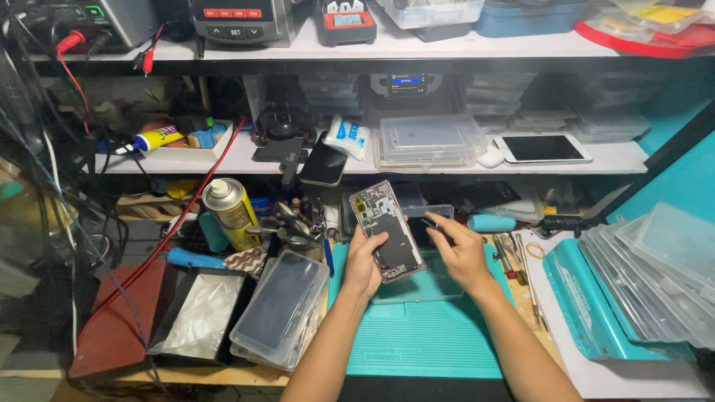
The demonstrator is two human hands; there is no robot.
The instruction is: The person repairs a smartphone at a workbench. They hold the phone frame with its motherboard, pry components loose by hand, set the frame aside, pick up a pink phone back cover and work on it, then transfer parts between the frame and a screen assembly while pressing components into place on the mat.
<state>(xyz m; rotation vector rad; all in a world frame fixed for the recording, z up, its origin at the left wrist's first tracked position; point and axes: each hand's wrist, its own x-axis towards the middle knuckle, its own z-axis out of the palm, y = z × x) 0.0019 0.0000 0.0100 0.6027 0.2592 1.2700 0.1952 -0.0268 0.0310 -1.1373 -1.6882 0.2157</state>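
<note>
Two hands: left hand (363, 262) grips one opened phone (386, 230), right hand (460, 251) pinches one tool (434, 225)

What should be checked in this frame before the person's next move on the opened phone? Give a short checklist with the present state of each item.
1. Opened phone gripped by left hand: ok.
2. Phone's open back faces the camera, internals visible: ok.
3. Right hand holds a thin dark tool: ok; its kind: cannot tell.
4. Tool tip touching the phone: cannot tell; it sits close beside the phone's right edge.
5. Teal work mat lies under both hands: ok.
6. Loose screws on the mat: cannot tell, too small.
</note>
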